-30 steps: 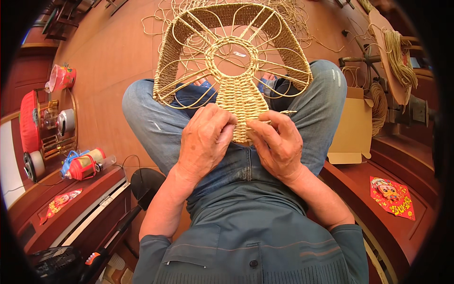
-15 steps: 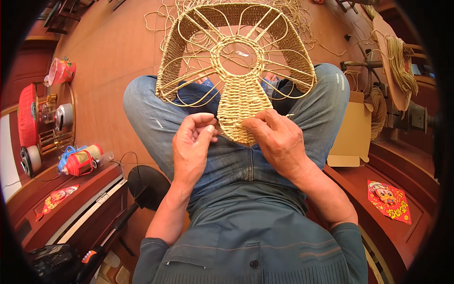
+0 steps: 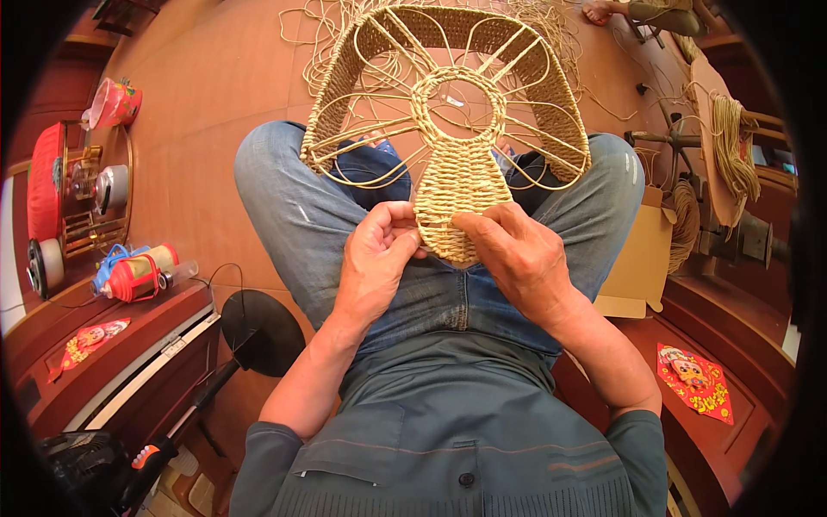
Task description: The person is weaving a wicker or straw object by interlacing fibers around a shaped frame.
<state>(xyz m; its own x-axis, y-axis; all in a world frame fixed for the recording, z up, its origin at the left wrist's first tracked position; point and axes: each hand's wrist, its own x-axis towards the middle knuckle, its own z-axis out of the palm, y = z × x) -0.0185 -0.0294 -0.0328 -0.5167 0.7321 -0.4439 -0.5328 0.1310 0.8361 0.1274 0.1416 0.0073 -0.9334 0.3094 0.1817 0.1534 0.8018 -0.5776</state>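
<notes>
A woven straw basket (image 3: 463, 164) stands across my lap between my knees. It has a curved braided side wall, a round ring in the middle, bare rods and looped wires running outward, and a tightly woven tongue that widens below the ring. My left hand (image 3: 376, 263) pinches the tongue's lower left edge between thumb and fingertips, beside a narrow gap in the weave. On the right side of the tongue, my right hand (image 3: 519, 258) is closed with thumb and index finger pressed on the weave. Its other fingers are curled under and partly hidden.
Loose straw cord (image 3: 345, 39) lies tangled on the floor beyond the basket. To the right are a cardboard box (image 3: 633, 258) and a hanging cord coil (image 3: 732, 142). A black round-topped stand (image 3: 263, 332) is at left. Another person's foot (image 3: 599, 12) shows at upper right.
My left hand has closed in on the tongue's left edge, where it was slightly apart before. The basket sits further right in the view. Another person's leg has come into view at upper right.
</notes>
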